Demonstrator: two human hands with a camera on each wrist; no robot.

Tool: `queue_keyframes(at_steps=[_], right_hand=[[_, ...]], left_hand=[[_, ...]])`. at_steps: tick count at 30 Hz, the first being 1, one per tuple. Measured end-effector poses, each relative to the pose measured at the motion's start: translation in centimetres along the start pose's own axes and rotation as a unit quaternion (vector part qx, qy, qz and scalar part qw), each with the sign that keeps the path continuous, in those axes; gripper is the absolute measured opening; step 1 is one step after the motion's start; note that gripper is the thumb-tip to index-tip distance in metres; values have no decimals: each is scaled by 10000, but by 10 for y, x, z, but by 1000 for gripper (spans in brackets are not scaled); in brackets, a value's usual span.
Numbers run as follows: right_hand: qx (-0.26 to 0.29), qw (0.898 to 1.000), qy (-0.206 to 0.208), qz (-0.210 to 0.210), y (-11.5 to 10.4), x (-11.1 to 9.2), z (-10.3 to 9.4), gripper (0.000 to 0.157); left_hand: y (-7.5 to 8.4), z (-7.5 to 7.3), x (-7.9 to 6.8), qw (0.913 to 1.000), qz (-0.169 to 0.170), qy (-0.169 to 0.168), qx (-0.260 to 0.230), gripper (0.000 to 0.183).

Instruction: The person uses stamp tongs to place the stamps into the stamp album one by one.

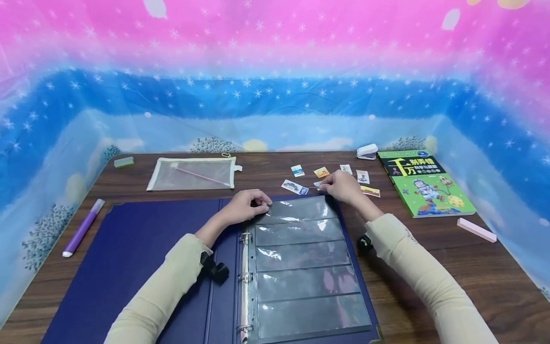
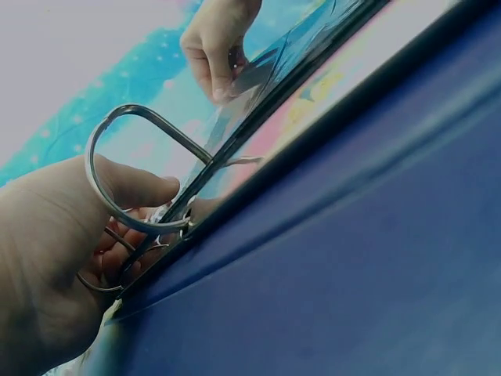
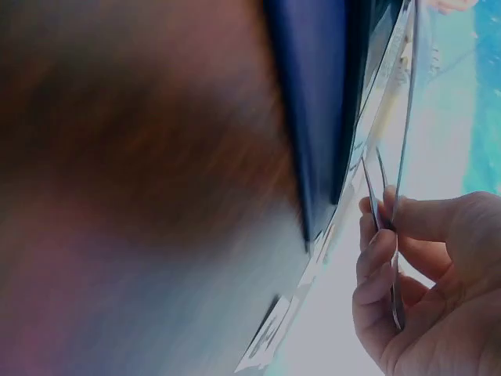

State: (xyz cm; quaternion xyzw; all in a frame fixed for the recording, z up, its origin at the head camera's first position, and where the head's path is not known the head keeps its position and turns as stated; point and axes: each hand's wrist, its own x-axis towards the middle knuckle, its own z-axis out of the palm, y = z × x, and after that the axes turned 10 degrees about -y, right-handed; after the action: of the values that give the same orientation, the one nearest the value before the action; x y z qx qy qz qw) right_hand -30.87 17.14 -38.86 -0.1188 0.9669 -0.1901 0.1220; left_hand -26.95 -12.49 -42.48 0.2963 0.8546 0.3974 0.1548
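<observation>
A dark blue ring binder (image 1: 154, 258) lies open on the table. On its rings sits a black stamp page (image 1: 309, 260) with several clear pockets in rows. My left hand (image 1: 245, 207) pinches the page's top left corner, thumb above and fingers beneath, beside a metal ring (image 2: 145, 168). At the top right corner, my right hand (image 1: 341, 186) holds metal tweezers (image 3: 383, 227) in its curled fingers, with thumb and forefinger at the page edge. Several stamps, among them a long one (image 1: 294, 187) and an orange one (image 1: 321, 172), lie just beyond.
A zip pouch (image 1: 193, 173) with a thin stick inside lies at the back left, near a green eraser-like block (image 1: 124, 162). A purple marker (image 1: 83, 229) lies left of the binder. To the right are a white stapler (image 1: 366, 151), a green book (image 1: 427, 184) and a pink bar (image 1: 477, 230).
</observation>
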Motion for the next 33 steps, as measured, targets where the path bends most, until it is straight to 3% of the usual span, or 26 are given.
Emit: queue_keyframes(at_steps=[6,13,23,33], right_hand=[[386,9988,-305,-32,3,-1,-3,22],[788,9945,-683,-61,0,6,1,24],[759,9943,-742,-120,-3,12,-6,23],[894,9939,-648,-33,-4,15,-8,24]], left_hand=[[-1,0,-2,9999,-17,58,-110,16],[-4,9,-4,9997,-11,79,-221,16],[0,4,4,9999,0,120,-121,16],[0,1,2,9999,-55,80,-54,16]])
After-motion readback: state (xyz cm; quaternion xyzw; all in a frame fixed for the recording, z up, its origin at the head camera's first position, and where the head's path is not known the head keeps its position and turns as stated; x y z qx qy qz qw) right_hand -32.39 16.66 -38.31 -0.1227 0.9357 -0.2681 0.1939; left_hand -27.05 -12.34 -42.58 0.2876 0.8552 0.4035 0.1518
